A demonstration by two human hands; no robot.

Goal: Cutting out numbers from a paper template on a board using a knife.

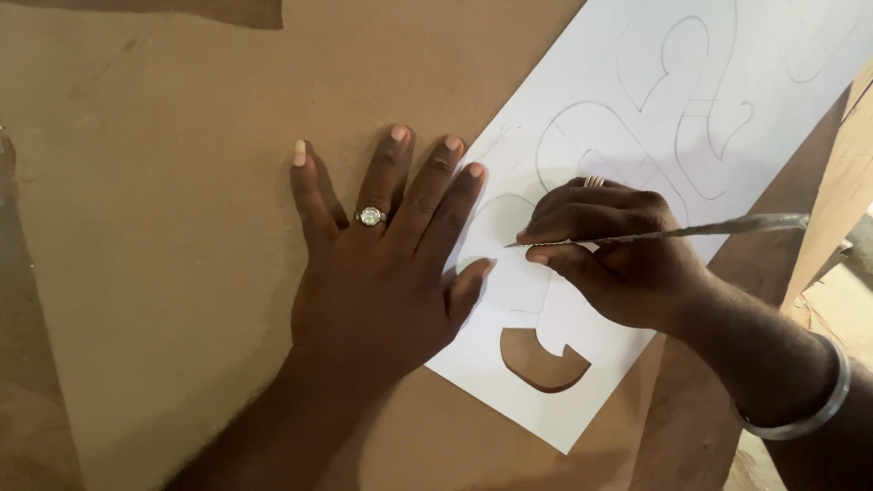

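Two hands work here over a broad, flat brown fibreboard surface (182, 273), which fills most of the view and carries everything else. On it, running from the lower middle up to the top right, lies a long white sheet of paper (637, 82), set at a slant. We see curved, looping outlines drawn on it in pencil, and near its lower end a curved cut-out hole (541, 359) through which the brown board shows.

Our left hand (382, 264) lies flat, palm down, with the fingers spread wide; it holds nothing. Most of it rests on the bare board, while the thumb and the tips of the nearer fingers touch the left edge of the paper and press it down. A ring with a pale round stone (370, 215) sits on one finger.

Our right hand (618, 250) rests on the paper just beside the left one, and its grip is closed around a thin, long silvery metal blade (691, 231). The blade lies almost level, its pointed tip touching the paper close to the left index finger, on a drawn curve above the cut-out hole. A thin band ring (594, 181) shows on this hand, and a plain silver bangle (809, 409) circles the wrist.
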